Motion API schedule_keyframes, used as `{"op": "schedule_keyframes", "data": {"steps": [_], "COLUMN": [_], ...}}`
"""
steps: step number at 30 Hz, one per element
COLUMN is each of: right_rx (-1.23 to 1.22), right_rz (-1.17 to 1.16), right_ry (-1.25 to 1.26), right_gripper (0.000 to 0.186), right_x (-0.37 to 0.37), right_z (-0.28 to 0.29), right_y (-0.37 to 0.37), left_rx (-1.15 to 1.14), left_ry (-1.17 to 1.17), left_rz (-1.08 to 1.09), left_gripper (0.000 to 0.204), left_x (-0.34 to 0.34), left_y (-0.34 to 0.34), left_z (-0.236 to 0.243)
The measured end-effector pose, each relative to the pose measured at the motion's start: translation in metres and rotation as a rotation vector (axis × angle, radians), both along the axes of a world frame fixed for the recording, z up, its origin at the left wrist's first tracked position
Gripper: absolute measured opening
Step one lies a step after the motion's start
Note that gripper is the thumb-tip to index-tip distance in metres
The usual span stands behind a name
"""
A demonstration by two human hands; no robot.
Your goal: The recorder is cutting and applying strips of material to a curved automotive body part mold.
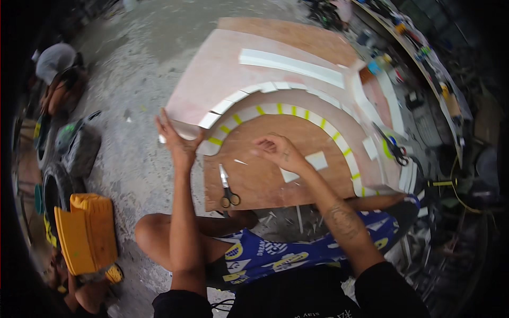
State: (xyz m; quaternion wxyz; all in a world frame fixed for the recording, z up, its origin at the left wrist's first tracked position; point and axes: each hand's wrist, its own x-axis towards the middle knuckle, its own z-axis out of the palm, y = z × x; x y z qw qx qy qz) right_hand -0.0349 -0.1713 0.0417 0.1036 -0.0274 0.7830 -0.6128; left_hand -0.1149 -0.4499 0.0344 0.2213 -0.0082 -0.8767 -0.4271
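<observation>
A large pale pink arched panel [204, 71], perhaps a moulded fender, lies in front of me. White strips line its arch, and yellow-green tape marks the inner band [270, 108]. My left hand [180, 142] rests against the panel's left end, thumb and fingers spread across the edge. Over the brown plywood [254, 183] inside the arch hovers my right hand [277, 150], fingers curled in; whatever they may hold is hidden. Black-handled scissors [228, 192] lie on the plywood. Right of my right hand are white pieces [318, 160]. A long white strip [291, 66] lies on the panel.
Another pair of scissors [391, 144] lies at the panel's right side. A yellow plastic container [87, 233] and a tyre [55, 185] stand at left. A person [58, 74] crouches at far left. Tools and bottles crowd the bench [419, 58] at right. White scraps litter the floor near my legs.
</observation>
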Motion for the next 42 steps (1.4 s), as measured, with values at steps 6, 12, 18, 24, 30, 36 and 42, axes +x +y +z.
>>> {"op": "schedule_keyframes", "data": {"steps": [6, 12, 18, 24, 30, 36, 42], "right_rx": [0.612, 0.809, 0.497, 0.054, 0.008, 0.049, 0.159], "right_rz": [0.172, 0.225, 0.084, -0.054, -0.092, -0.123, -0.207], "right_ry": [0.231, 0.206, 0.2, -0.091, -0.102, -0.141, -0.095], "right_gripper": [0.058, 0.056, 0.036, 0.025, 0.027, 0.031, 0.033], "right_x": [0.07, 0.077, 0.063, 0.07, 0.074, 0.076, 0.086], "right_z": [-0.029, -0.043, -0.022, 0.039, 0.048, 0.073, 0.085], "right_y": [0.098, 0.089, 0.081, 0.054, 0.057, 0.061, 0.074], "left_rx": [-0.149, -0.438, -0.618, -0.649, -0.492, 0.579, 0.116], "left_ry": [-0.53, -0.776, -0.665, -0.636, -0.617, -0.673, -0.625], "left_rz": [-0.302, -0.492, -0.335, -0.246, -0.291, -0.618, -0.803], "left_gripper": [0.036, 0.022, 0.033, 0.022, 0.015, 0.034, 0.053], "left_x": [0.031, 0.13, 0.162, 0.164, 0.157, 0.142, 0.153], "left_y": [-0.041, 0.028, 0.033, 0.029, 0.047, 0.062, 0.077], "left_z": [0.077, 0.039, -0.041, -0.049, -0.012, 0.017, 0.055]}}
